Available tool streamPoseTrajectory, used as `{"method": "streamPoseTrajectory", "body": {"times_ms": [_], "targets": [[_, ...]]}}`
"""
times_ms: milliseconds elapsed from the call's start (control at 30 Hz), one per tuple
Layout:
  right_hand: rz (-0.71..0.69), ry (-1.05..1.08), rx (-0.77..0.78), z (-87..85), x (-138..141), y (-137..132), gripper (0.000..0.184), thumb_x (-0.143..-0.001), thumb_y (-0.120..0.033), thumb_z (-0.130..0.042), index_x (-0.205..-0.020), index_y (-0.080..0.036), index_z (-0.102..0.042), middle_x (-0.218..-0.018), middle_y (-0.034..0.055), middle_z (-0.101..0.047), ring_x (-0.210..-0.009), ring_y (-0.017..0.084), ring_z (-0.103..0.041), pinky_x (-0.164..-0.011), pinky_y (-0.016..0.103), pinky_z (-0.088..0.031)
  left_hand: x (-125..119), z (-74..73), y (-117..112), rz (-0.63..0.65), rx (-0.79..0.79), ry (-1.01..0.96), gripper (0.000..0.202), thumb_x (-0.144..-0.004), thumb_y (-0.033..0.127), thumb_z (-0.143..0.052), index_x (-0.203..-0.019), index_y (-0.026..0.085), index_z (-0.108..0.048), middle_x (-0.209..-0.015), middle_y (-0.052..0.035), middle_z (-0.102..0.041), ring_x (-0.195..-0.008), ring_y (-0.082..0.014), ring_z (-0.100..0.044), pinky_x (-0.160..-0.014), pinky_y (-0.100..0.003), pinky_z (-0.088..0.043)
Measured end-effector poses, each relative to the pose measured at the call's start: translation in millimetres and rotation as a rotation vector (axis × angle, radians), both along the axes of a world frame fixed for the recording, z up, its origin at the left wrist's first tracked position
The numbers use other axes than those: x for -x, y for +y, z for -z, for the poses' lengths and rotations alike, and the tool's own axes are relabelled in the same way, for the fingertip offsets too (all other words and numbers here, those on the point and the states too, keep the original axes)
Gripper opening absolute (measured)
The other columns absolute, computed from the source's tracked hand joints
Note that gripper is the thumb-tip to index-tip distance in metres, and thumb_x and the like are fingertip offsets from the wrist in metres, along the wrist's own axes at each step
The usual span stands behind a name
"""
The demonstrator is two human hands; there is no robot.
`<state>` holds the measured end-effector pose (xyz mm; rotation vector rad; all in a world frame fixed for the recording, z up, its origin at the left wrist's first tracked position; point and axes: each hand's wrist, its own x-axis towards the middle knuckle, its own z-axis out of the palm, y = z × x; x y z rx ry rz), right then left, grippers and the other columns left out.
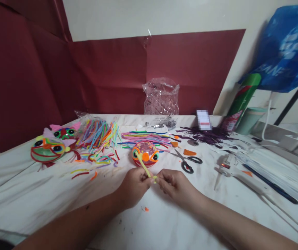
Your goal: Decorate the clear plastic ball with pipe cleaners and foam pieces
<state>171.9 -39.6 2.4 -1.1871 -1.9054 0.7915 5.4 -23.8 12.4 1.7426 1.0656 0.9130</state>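
Observation:
A yellow pipe cleaner (144, 164) is pinched between both hands, its straight part pointing up and away and its near end bent between the fingertips. My left hand (135, 185) grips it from the left. Close against it, my right hand (176, 184) has thumb and fingers closed on the bent end. Just beyond the hands sits a round craft head (149, 149) with googly eyes, an orange nose and a red mouth; the pipe cleaner overlaps it in view. Black-handled scissors (187, 160) lie spread on the table to the right of this head.
Two finished-looking craft heads (46, 157) stand at left, beside a bag of colourful pipe cleaners (94, 135). Loose pipe cleaners (146, 137) lie behind the round head. At right are a glue gun (245, 177), purple strips (206, 134), a cup (250, 119) and white strips.

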Motion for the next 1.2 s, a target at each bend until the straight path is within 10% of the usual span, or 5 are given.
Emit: {"method": "streamPoseTrajectory", "body": {"times_ms": [400, 933, 1200], "targets": [[-0.197, 0.048, -0.367, -6.1, -5.9, -5.4, 0.010, -0.089, -0.020, -0.050, -0.091, -0.020, -0.060, -0.080, 0.0037, -0.069, -0.076, 0.014, -0.062, -0.070, 0.023, -0.047, 0.4, 3.8, 8.2, 0.290, 0.409, -0.452, 0.028, -0.062, 0.036, -0.071, -0.058, 0.013, -0.055, -0.045, 0.0075, -0.036, -0.045, -0.0061, -0.032, -0.049, -0.023, -0.029], [-0.273, -0.042, -0.495, -10.4, -4.8, -8.5, 0.017, -0.093, -0.019, -0.039, -0.089, -0.020, -0.056, -0.080, 0.0058, -0.066, -0.074, 0.014, -0.063, -0.067, 0.024, -0.050, -1.2, 0.7, 3.8, 0.297, 0.438, -0.456, 0.027, -0.058, 0.031, -0.071, -0.052, 0.014, -0.051, -0.042, 0.0071, -0.037, -0.044, -0.0065, -0.034, -0.050, -0.024, -0.030], [-0.190, 0.291, -0.045, -5.6, -0.9, 0.1, 0.018, -0.086, -0.036, -0.054, -0.093, -0.019, -0.054, -0.081, 0.0041, -0.068, -0.077, 0.015, -0.062, -0.072, 0.028, -0.049, -1.5, 2.0, 7.7, 0.133, 0.308, -0.514, 0.026, -0.063, 0.033, -0.070, -0.058, 0.014, -0.053, -0.051, 0.0052, -0.043, -0.049, -0.0070, -0.036, -0.051, -0.024, -0.031]]}}
